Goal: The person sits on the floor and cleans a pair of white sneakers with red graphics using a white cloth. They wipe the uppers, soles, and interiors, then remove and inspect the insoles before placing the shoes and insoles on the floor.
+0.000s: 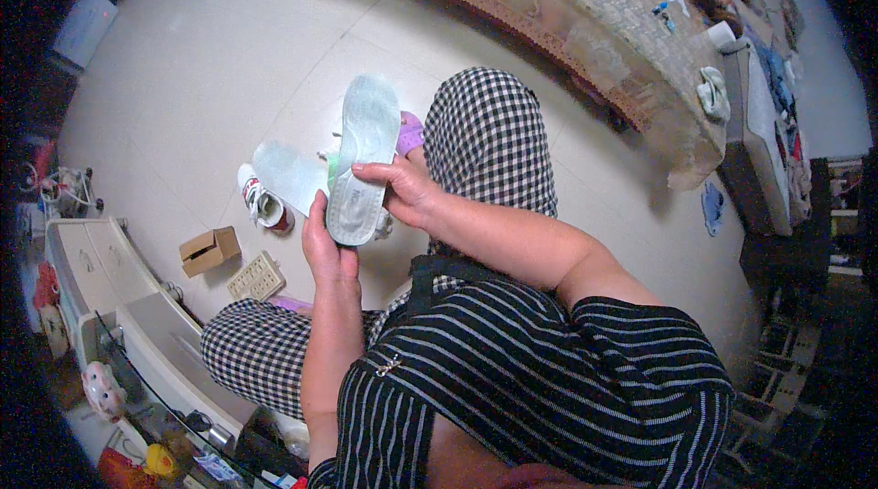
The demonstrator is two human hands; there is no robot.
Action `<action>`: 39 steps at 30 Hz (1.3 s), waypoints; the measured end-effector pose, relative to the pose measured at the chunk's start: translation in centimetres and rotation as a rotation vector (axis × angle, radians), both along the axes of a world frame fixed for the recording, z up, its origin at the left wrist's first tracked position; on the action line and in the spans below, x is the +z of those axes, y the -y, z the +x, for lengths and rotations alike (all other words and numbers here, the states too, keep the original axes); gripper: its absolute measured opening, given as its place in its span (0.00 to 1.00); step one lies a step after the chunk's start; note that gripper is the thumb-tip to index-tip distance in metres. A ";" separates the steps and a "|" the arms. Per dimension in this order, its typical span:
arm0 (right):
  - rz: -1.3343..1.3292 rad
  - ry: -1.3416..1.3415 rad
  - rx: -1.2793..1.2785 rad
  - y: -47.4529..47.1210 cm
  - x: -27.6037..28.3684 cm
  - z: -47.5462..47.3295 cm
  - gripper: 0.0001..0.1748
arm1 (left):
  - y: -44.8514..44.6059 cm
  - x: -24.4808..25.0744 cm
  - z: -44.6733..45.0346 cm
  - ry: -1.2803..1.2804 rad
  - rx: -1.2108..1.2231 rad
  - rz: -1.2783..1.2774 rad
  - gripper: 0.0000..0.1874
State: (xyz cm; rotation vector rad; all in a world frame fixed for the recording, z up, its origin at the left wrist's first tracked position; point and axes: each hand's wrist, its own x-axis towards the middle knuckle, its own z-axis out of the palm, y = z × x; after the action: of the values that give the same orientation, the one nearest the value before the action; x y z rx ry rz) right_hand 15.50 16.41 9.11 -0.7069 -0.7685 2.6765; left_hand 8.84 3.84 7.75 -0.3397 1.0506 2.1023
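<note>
Before my lap I hold a pale grey-blue shoe insole [370,118], its toe end pointing away from me. My right hand [408,194] grips its middle from the right, thumb lying across the top face. At the heel end my left hand [331,242] supports it from the left. A second pale blue insole [288,173] slants out behind the left fingers; whether they grip it is hidden. Something light green [333,168] shows partly behind the first insole. On the floor to the left stands a white sneaker [264,201] with laces.
An opened cardboard box [209,252] and a multi-socket power strip [256,276] lie on the floor. A drawer cabinet [103,262] borders the left. At upper right stands a table [583,15] with a plastic cover. My foot wears a purple clog [410,132].
</note>
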 end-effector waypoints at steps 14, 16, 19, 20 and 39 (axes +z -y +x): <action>0.028 -0.080 0.113 -1.3 0.2 0.3 0.25 | -0.3 1.0 0.0 -0.078 0.074 0.075 0.24; 0.047 -0.102 0.084 -1.4 0.2 0.2 0.26 | -0.3 1.2 0.1 -0.134 0.085 0.079 0.23; 0.053 -0.085 0.074 -1.0 0.2 0.2 0.25 | -0.3 1.3 0.0 -0.141 0.080 0.053 0.23; 0.016 -0.073 0.090 -0.6 0.2 0.2 0.24 | -0.2 1.1 0.0 -0.134 0.085 0.054 0.23; 0.198 -0.454 -0.653 -13.9 14.3 4.9 0.19 | 0.0 1.1 -0.6 -0.168 0.207 0.006 0.24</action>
State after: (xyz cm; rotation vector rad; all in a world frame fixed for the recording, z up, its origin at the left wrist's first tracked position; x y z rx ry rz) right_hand 20.41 30.29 23.40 -0.2210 -0.5451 2.0150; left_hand 8.22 3.87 8.81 -0.2822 1.1471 2.3524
